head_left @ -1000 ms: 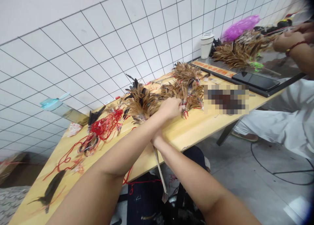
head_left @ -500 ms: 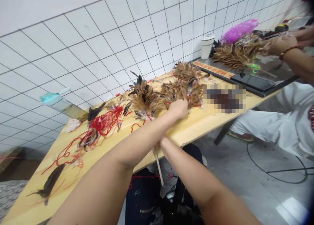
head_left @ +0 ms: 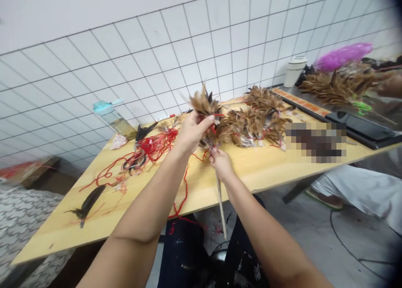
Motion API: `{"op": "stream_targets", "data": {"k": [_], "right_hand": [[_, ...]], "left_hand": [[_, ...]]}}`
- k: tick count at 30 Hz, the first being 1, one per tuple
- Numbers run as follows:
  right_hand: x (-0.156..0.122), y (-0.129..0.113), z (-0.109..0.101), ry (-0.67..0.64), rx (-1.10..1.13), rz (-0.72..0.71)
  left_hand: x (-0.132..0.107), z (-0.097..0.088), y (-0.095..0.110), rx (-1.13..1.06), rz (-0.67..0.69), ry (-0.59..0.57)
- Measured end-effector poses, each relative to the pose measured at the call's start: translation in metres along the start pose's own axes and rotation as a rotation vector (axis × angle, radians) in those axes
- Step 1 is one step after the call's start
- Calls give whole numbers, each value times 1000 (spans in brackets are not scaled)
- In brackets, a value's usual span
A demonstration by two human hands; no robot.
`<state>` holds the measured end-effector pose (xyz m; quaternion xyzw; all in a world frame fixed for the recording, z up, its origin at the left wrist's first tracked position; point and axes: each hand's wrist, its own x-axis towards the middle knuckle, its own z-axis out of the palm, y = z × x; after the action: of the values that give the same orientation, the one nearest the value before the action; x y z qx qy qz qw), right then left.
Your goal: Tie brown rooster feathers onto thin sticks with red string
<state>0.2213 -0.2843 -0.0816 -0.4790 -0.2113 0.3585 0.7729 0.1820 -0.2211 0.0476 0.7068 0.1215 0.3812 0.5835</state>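
My left hand (head_left: 192, 131) is closed on a bunch of brown feathers (head_left: 204, 104) tied with red string, lifted above the wooden table (head_left: 251, 166). Just below and to the right, my right hand (head_left: 221, 162) grips a thin wooden stick (head_left: 221, 206) that hangs down past the table edge. A red string (head_left: 184, 191) trails from the bunch over the front edge. Behind my hands lies a pile of brown feather bundles (head_left: 256, 120).
A tangle of red string (head_left: 150, 147) and a dark loose feather (head_left: 89, 202) lie at the left, with a water bottle (head_left: 114, 118) by the tiled wall. At the far right another person in white sits by a feather duster (head_left: 336, 84), a phone (head_left: 361, 126), a white cup (head_left: 293, 70).
My left hand has lifted a feather bunch off the pile and brought it up and left. My right hand came out from under the left arm with the stick. The view shifted right.
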Motion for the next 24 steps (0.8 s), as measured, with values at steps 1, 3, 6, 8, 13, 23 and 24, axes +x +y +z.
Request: {"op": "stream_targets", "data": {"k": [1,3,6,8,13,23,24], "right_hand": [[1,0,1,-3,0,17],[0,-3,2,-17,-3,42],[-3,-10,4,-16,-7,91],[-5,-12,5,-1,-20,115],[-6,-14,8,21,-61,99],[-13,-13,11,-45,-157,91],[-14,-14,11,-56,-163,91]], "left_hand": [[-6,-20,-1,-73,-43,31],[-19,-51,-10,-171,-150,58],[-35,-71,-33,-229,-307,37],[-42,-71,-48,-227,-350,-5],[-49,-56,-67,-179,-379,-53],[-56,-54,-67,-217,-400,71],[-56,-53,-67,-210,-396,81]]}}
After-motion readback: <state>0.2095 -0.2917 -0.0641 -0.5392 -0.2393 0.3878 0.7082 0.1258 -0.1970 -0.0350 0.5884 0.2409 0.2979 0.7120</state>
